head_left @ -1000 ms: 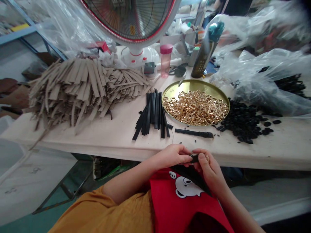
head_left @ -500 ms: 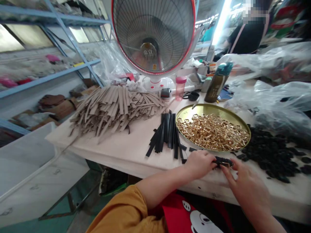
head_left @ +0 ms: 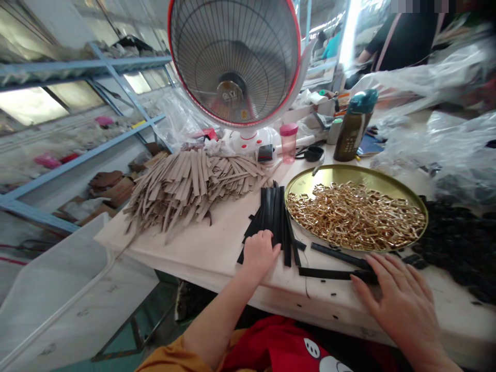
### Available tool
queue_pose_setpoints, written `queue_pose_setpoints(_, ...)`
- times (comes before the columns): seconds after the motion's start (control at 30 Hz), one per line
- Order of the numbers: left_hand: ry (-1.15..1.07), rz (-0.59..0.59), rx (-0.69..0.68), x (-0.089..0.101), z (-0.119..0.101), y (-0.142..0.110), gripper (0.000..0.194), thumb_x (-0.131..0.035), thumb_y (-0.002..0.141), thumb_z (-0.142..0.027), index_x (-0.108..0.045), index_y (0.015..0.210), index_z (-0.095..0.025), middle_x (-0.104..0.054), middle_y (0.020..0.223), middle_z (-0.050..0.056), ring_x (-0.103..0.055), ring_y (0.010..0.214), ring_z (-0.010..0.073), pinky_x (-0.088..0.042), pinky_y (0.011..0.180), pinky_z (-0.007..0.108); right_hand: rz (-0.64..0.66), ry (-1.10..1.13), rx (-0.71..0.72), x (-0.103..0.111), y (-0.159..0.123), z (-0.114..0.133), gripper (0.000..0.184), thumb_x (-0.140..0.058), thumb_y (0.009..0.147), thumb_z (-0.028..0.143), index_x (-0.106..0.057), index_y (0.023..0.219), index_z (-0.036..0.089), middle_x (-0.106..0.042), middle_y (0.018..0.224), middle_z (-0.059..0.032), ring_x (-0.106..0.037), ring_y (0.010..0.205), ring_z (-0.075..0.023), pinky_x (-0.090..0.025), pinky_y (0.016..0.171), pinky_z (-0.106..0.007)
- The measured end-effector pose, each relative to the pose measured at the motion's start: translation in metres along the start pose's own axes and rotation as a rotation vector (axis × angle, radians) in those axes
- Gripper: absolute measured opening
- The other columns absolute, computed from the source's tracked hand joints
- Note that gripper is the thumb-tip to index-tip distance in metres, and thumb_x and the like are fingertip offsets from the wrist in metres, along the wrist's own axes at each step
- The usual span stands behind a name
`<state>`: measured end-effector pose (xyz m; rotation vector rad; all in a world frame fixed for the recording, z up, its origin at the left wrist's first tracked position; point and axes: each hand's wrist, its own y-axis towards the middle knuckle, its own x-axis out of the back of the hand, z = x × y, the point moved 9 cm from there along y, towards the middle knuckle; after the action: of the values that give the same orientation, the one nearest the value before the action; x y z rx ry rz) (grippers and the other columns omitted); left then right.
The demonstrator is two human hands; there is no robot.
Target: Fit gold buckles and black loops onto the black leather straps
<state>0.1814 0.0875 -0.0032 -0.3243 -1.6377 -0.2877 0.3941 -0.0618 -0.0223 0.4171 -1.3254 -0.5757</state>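
My left hand [head_left: 259, 254] rests on the near end of a bundle of black strips [head_left: 274, 212], thumb apart from its bent fingers. Farther right, my right hand [head_left: 403, 297] lies with fingers stretched out over the ends of two loose strips. One is a flat black strip [head_left: 329, 273] near the table's front edge. The other, a narrower black strip [head_left: 339, 255], lies just behind it. What is under the right fingers is hidden. Behind that hand stands a round gold tray [head_left: 306, 182] heaped with small gold metal buckles [head_left: 356, 217].
A large heap of grey-beige strips [head_left: 189, 181] covers the table's left part. Black pieces [head_left: 457, 248] are piled at right. Behind stand a round heater [head_left: 234, 62], a pink cup [head_left: 289, 143] and a dark bottle [head_left: 352, 126]. A white bin [head_left: 58, 279] is at left.
My left hand has left the black piece both hands held and moved left onto the strip bundle. My right hand has opened and flattened over the loose strips. The view has shifted slightly.
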Motion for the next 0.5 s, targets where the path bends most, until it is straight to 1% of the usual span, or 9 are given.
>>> queue_pose_setpoints(0.13, -0.041, -0.011, 0.038, -0.009, -0.002, -0.004, 0.038, -0.055, 0.081, -0.03, -0.046, 0.115, -0.015, -0.062, 0.098, 0.009, -0.059, 0.091, 0.023, -0.041, 0.079, 0.033, -0.015, 0.006, -0.004, 0.002, -0.003, -0.002, 0.046, -0.048, 0.085, 0.037, -0.047, 0.125, 0.013, -0.058, 0.119, -0.0165, -0.049, 0.116, -0.0331, -0.033, 0.1, -0.051)
queue_pose_setpoints(0.23, -0.142, -0.003, 0.048, -0.007, 0.002, -0.002, 0.036, -0.052, 0.081, -0.023, -0.047, 0.116, -0.015, -0.063, 0.09, 0.006, -0.06, 0.085, 0.0203, -0.042, 0.077, 0.032, -0.037, 0.002, -0.006, 0.003, -0.003, -0.004, 0.043, -0.049, 0.085, 0.035, -0.049, 0.121, 0.012, -0.059, 0.116, -0.0167, -0.05, 0.114, -0.0324, -0.033, 0.1, -0.051)
queue_pose_setpoints(0.3, -0.247, -0.04, 0.08, 0.005, 0.009, -0.004, 0.032, -0.049, 0.081, -0.02, -0.048, 0.113, -0.015, -0.063, 0.086, 0.004, -0.06, 0.08, 0.0176, -0.043, 0.075, 0.029, -0.065, 0.017, 0.005, 0.007, -0.003, -0.003, 0.042, -0.05, 0.084, 0.034, -0.051, 0.119, 0.011, -0.059, 0.115, -0.0175, -0.051, 0.113, -0.0322, -0.033, 0.1, -0.05)
queue_pose_setpoints(0.37, -0.346, -0.115, 0.092, 0.026, 0.013, -0.01, 0.03, -0.046, 0.081, -0.018, -0.049, 0.111, -0.016, -0.062, 0.085, 0.002, -0.059, 0.078, 0.015, -0.043, 0.074, 0.027, -0.107, 0.046, 0.01, 0.015, -0.002, 0.003, 0.04, -0.053, 0.083, 0.032, -0.052, 0.117, 0.01, -0.059, 0.114, -0.0183, -0.052, 0.111, -0.0321, -0.034, 0.099, -0.05)
queue_pose_setpoints(0.4, -0.39, -0.149, 0.079, 0.038, 0.011, -0.015, 0.029, -0.045, 0.081, -0.018, -0.049, 0.11, -0.017, -0.061, 0.084, 0.002, -0.058, 0.077, 0.0139, -0.043, 0.074, 0.025, -0.13, 0.065, 0.01, 0.02, -0.002, 0.009, 0.038, -0.054, 0.083, 0.03, -0.053, 0.116, 0.01, -0.059, 0.113, -0.0182, -0.054, 0.108, -0.0316, -0.036, 0.098, -0.049)
queue_pose_setpoints(0.43, -0.43, -0.166, 0.048, 0.048, 0.006, -0.021, 0.029, -0.045, 0.081, -0.018, -0.049, 0.11, -0.018, -0.06, 0.082, 0.001, -0.057, 0.075, 0.013, -0.044, 0.073, 0.024, -0.147, 0.093, 0.009, 0.026, -0.001, 0.016, 0.037, -0.055, 0.083, 0.028, -0.053, 0.115, 0.011, -0.06, 0.11, -0.0175, -0.057, 0.103, -0.0303, -0.04, 0.094, -0.048)
queue_pose_setpoints(0.5, -0.502, -0.147, -0.058, 0.063, -0.015, -0.038, 0.028, -0.045, 0.08, -0.017, -0.051, 0.107, -0.02, -0.059, 0.08, 0.0, -0.056, 0.073, 0.0121, -0.044, 0.072, 0.024, -0.14, 0.181, 0.011, 0.035, 0.002, 0.036, 0.035, -0.055, 0.083, 0.026, -0.053, 0.116, 0.014, -0.062, 0.101, -0.0147, -0.061, 0.089, -0.0261, -0.047, 0.084, -0.042)
